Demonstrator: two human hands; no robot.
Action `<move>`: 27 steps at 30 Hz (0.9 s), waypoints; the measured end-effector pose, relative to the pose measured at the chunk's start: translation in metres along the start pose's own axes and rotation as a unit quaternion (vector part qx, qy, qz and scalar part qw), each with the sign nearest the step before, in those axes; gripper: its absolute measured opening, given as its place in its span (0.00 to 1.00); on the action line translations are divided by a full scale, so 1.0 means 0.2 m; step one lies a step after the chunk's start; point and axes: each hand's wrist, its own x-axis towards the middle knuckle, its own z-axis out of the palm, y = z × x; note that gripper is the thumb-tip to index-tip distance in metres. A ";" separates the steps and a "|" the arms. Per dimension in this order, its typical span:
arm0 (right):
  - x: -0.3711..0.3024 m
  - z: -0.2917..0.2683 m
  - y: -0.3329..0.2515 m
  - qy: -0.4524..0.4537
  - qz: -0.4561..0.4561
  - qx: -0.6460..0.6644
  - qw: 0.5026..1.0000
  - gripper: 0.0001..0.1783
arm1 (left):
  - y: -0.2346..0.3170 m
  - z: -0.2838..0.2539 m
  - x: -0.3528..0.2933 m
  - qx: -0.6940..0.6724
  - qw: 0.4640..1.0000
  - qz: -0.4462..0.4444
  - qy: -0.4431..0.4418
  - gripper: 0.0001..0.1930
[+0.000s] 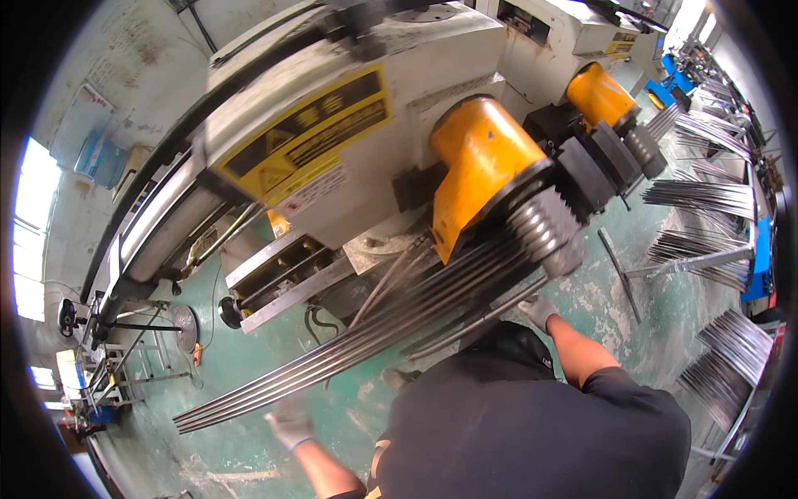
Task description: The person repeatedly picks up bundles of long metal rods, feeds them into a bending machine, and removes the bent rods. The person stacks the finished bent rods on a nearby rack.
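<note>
Several long steel tubes (274, 382) fan out from the machine's ridged metal roller stack (544, 233) toward the lower left. My left hand (291, 426), in a pale glove, is just below their free ends; it is smeared by motion, so its finger shape cannot be told. A shorter tube (474, 328) lies lower, slanting up to the right. Close to its right end is my right hand (540, 313), also gloved, with fingers stretched out. Whether that hand touches the tube cannot be told. An orange guard (482, 154) covers the machine part behind the rollers.
The pale machine body (332, 141) with a yellow warning label fills the upper middle. A second orange guard (600, 93) stands farther back. Bundles of tubes (702, 197) rest on racks at the right. A stand with a round disc (184, 328) is at the left, on green floor.
</note>
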 end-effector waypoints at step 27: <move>-0.44 -0.62 0.60 0.088 0.163 0.110 0.977 0.21 | -1.36 0.42 -0.19 0.286 0.858 -0.252 -0.344 0.24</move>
